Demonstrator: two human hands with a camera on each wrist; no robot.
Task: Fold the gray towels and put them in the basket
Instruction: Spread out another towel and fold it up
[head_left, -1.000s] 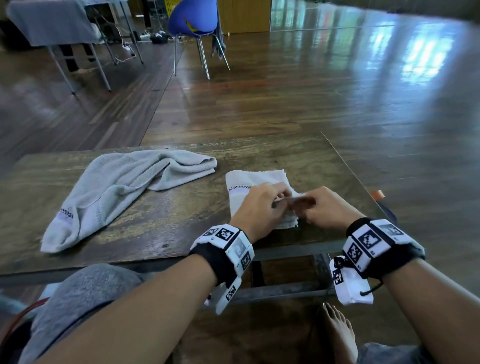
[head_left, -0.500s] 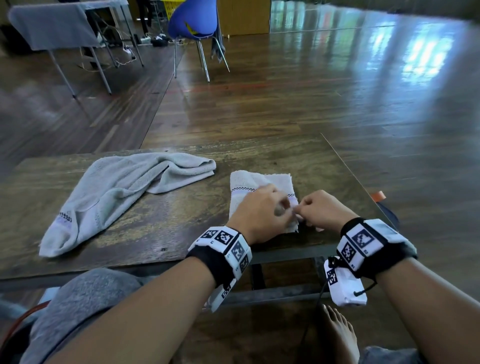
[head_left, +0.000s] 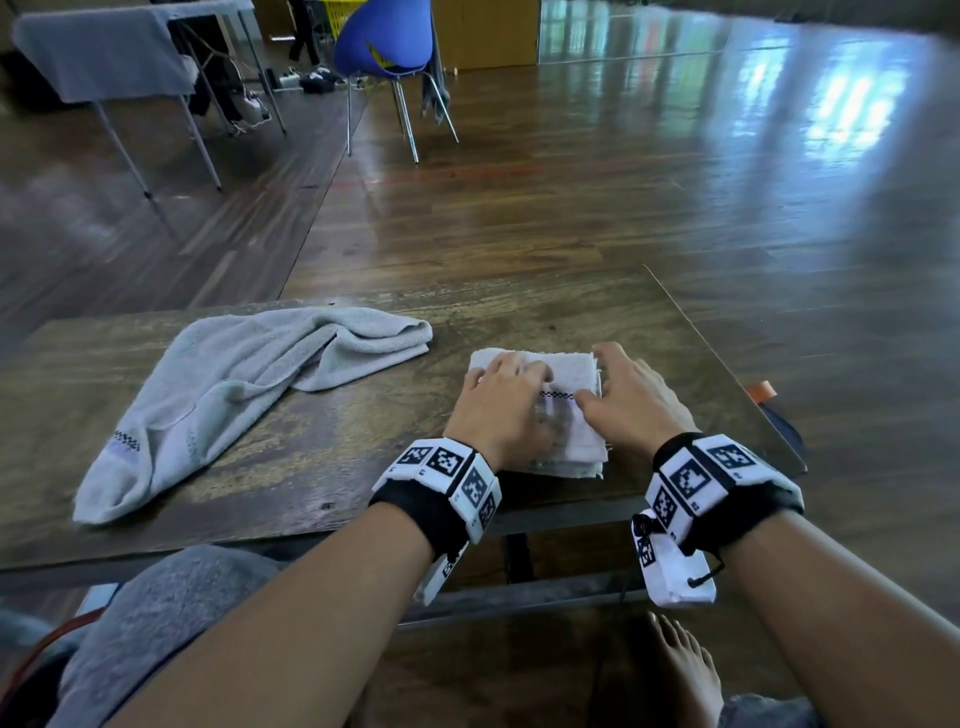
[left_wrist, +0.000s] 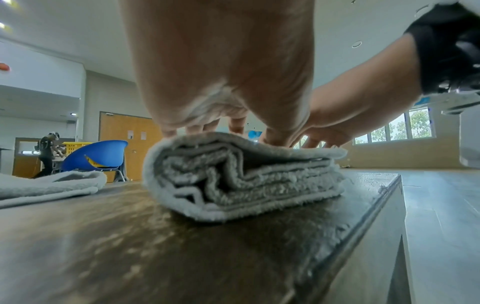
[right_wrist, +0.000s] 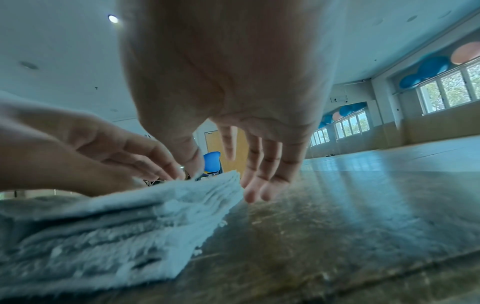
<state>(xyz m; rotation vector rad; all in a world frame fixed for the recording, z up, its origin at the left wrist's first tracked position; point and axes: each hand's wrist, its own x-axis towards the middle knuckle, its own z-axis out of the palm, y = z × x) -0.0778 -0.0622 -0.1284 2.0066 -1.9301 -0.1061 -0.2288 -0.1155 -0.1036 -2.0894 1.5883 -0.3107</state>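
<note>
hands go from pinching to flat on the towel

a second ago both hands were curled together at the near edge of the small folded pale grey terry towel (head_left: 566, 410), pinching its layers; now the left hand (head_left: 501, 402) lies spread with straight fingers on the towel's top, and the right hand (head_left: 631, 397) has opened, thumb on the checked band, fingers reaching down along the right edge towards the worktop (head_left: 363, 457). the towel now sits as a thicker, squarer stack.

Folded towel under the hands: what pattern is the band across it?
A thin black-and-white checkered stripe on the folded towel, clearest in the head view.
</note>
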